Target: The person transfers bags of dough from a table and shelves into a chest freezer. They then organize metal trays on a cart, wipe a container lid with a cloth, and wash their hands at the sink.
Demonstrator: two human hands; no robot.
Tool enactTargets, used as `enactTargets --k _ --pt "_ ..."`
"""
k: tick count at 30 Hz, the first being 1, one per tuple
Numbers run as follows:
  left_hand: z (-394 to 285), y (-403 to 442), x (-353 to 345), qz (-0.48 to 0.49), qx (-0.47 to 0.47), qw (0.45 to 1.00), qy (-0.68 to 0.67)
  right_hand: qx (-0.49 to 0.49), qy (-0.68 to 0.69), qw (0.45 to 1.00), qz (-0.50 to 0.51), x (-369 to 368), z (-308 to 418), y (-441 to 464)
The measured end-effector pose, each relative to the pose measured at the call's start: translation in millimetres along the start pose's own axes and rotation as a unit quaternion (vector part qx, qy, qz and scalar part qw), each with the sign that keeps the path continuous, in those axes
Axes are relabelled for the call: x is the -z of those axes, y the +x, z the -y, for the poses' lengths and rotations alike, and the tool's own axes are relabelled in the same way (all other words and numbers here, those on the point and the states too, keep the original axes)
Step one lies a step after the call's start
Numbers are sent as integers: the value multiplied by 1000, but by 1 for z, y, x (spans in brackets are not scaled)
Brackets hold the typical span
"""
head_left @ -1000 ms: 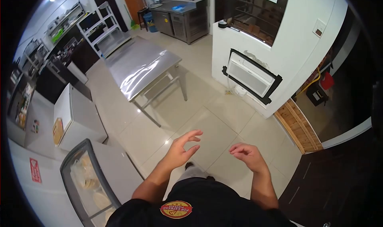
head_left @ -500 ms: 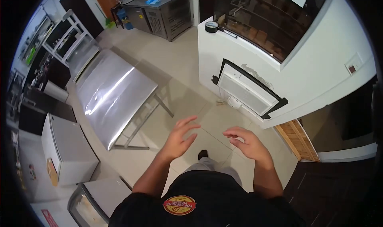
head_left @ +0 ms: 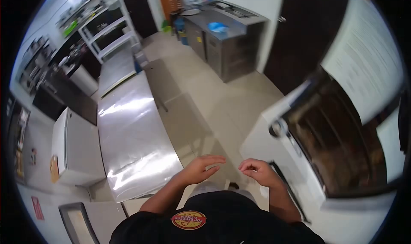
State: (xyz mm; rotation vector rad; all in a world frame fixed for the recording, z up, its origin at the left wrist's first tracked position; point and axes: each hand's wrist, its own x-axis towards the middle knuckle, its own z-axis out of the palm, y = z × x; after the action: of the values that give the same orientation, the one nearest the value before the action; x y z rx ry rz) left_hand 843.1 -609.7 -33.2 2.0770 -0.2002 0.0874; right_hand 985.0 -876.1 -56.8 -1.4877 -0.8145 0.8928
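Observation:
My left hand [head_left: 202, 169] is raised in front of my body with fingers extended and thumb apart, holding nothing. Facing it across a small gap, my right hand [head_left: 259, 172] has loosely bent fingers and is also without anything in it. The nearest thing to my left forearm is the shiny metal table [head_left: 139, 141], lying to the left and below. On my right, a dark-framed panel [head_left: 289, 188] on the low white wall is partly hidden behind my right arm.
A blurred roll of tape [head_left: 279, 127] sits on the window ledge at right. Ahead stands a steel counter [head_left: 231, 57] with a blue plastic bag [head_left: 218, 27] on top. A white chest freezer [head_left: 81, 147] is left of the table. Tiled floor [head_left: 188, 102] runs forward between table and wall.
The view has swung and moved forward: the steel counter looks nearer, and the table and window wall have come closer. Both hands stay raised and apart, now lower in view.

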Motion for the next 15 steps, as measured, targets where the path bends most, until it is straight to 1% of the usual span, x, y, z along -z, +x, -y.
enactTargets --k 2,3,4,6,7,8,10,11,14,15 --pt "24 27 48 -40 52 997 28 -10 56 998 28 35 8 97" --pt "36 37 70 -59 61 996 32 -20 85 995 40 48 13 143" --pt "49 45 90 -101 84 991 25 -21 81 995 60 58 21 188" --pt "81 65 131 -184 122 975 10 14 73 996 55 77 43 286" --pt "102 77 153 -197 125 972 12 33 70 996 48 84 48 330" --pt "125 90 179 -216 148 965 -23 39 65 995 60 91 50 372" --pt "162 119 241 -243 189 947 -93 36 82 995 51 105 55 445" --pt "178 140 274 -246 187 947 -90 32 93 994 42 111 57 480" --pt "222 228 358 -281 107 952 -50 14 84 996 38 139 63 565" --pt "229 259 383 -277 106 954 -52 12 81 996 35 149 67 594"
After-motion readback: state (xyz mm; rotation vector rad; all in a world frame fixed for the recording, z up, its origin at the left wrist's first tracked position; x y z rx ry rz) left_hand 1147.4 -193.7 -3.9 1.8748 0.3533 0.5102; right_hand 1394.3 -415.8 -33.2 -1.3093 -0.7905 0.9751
